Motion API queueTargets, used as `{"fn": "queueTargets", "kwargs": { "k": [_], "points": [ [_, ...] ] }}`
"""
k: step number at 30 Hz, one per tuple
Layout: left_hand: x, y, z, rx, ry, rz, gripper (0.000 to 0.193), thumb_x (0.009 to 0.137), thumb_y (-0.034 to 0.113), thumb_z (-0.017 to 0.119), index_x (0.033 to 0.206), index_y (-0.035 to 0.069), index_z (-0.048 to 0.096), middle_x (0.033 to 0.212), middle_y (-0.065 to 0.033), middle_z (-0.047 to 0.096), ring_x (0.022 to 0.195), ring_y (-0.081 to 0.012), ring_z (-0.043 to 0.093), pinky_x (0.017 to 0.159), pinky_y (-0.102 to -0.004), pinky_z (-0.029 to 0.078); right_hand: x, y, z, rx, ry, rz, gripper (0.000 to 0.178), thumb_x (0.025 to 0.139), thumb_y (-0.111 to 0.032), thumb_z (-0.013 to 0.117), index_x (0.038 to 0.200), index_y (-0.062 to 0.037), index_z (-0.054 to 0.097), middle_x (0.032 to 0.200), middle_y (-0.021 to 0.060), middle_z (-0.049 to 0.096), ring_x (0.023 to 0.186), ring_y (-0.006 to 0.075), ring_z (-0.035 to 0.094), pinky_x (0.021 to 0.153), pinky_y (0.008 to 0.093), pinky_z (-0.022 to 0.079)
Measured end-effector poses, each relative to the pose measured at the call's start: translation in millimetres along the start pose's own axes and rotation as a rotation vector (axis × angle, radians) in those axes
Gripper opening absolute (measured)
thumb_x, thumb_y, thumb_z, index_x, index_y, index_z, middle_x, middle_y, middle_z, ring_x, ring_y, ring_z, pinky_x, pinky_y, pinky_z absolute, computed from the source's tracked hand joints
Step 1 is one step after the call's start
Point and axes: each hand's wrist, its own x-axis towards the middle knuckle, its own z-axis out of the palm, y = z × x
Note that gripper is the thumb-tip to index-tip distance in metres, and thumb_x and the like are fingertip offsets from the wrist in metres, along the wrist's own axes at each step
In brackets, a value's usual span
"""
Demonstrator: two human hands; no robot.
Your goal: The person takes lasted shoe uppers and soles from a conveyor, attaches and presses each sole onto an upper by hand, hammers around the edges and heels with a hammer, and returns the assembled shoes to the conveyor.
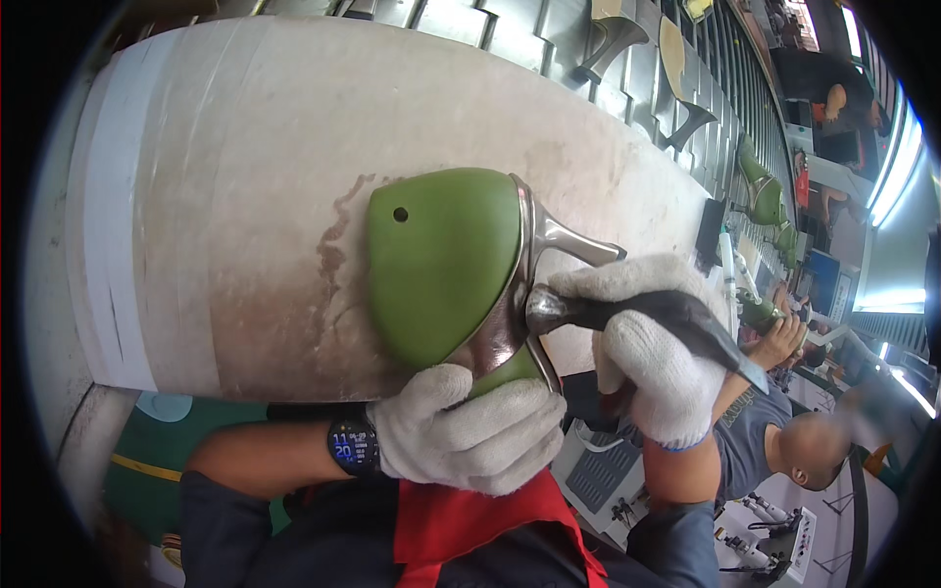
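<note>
My gloved left hand [480,421] is wrapped round the lower part of a shoe on a green plastic last [446,260]. The shoe's upper is shiny bronze, and a slim high heel [578,240] sticks out to the right. A round hole shows near the last's far left corner. In my gloved right hand [662,367] is a hammer [647,314], gripped by its handle, which my fingers mostly hide. Its round striking face is at the bronze upper below the heel; whether they touch, I cannot tell. The hammer's flat, narrow end points to the lower right.
Beneath the shoe is a pale, stained work surface [284,108] with white tape round its left end. Beyond it, a slatted metal conveyor [510,39] carries heeled sole pieces [676,78] and green lasts [760,196]. At right, a co-worker's hand [779,338] holds another green last.
</note>
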Motion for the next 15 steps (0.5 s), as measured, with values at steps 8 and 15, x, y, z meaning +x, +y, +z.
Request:
{"fn": "queueTargets", "kwargs": {
  "k": [8, 15],
  "points": [
    [2, -4, -2, 0.116, 0.003, 0.039, 0.039, 0.092, 0.015, 0.079, 0.124, 0.019, 0.057, 0.126, 0.0, 0.07, 0.119, -0.022, 0.069, 0.127, -0.07, 0.029, 32, -22, -20, -0.194, -0.203, -0.037, 0.026, 0.097, -0.03, 0.082, 0.107, -0.0062, 0.083, 0.084, 0.0016, 0.077, 0.061, 0.0061, 0.059, 0.052, 0.0254, 0.046],
    [7, -6, -9, 0.164, -0.088, 0.083, 0.04, 0.088, 0.01, 0.081, 0.122, 0.012, 0.061, 0.127, -0.0083, 0.07, 0.124, -0.0322, 0.068, 0.131, -0.0705, 0.024, 21, -27, -29, -0.329, -0.295, 0.044, 0.025, 0.099, -0.03, 0.079, 0.108, -0.0066, 0.08, 0.075, 0.0001, 0.066, 0.056, 0.0073, 0.053, 0.051, 0.0267, 0.043]
  ]
}}
